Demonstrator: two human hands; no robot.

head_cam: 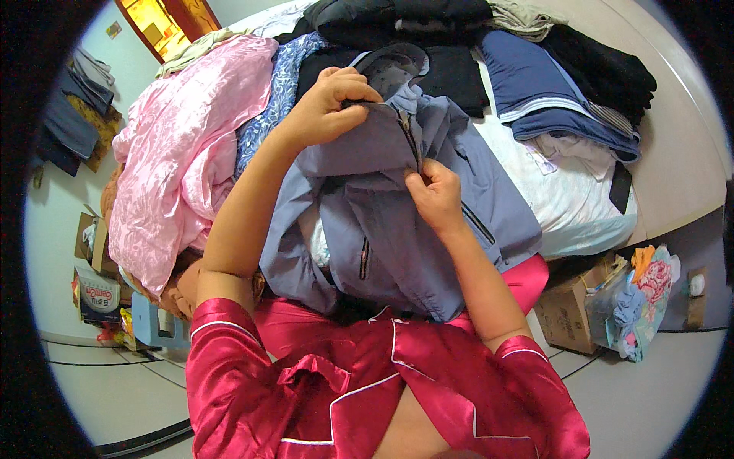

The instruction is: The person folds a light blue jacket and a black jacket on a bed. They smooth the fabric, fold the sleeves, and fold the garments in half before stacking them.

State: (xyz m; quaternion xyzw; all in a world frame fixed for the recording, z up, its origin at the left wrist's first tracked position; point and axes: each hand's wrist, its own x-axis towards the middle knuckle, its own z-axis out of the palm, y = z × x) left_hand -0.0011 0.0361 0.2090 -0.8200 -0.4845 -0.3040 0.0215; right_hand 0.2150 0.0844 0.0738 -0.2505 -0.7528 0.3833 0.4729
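Note:
A grey-blue jacket (367, 201) lies spread across my lap and the bed edge. My left hand (335, 109) pinches its upper edge near the collar between thumb and fingers. Lower down and to the right, my right hand (436, 192) grips the front opening by the lower end of the visible dark zip (409, 135). Dark lining (395, 66) shows at the neck, beyond both hands. One zipped pocket (364, 258) faces up on the lower front, and another pocket zip (477, 222) sits beside my right wrist.
Pink bedding (189, 126) and blue patterned fabric (287, 74) are heaped left. Black padded clothing (401, 17) lies at the back; folded navy clothing (533, 80) rests right on a white sheet (516, 172). A cardboard box (565, 312) stands right, a blue stool (150, 318) left.

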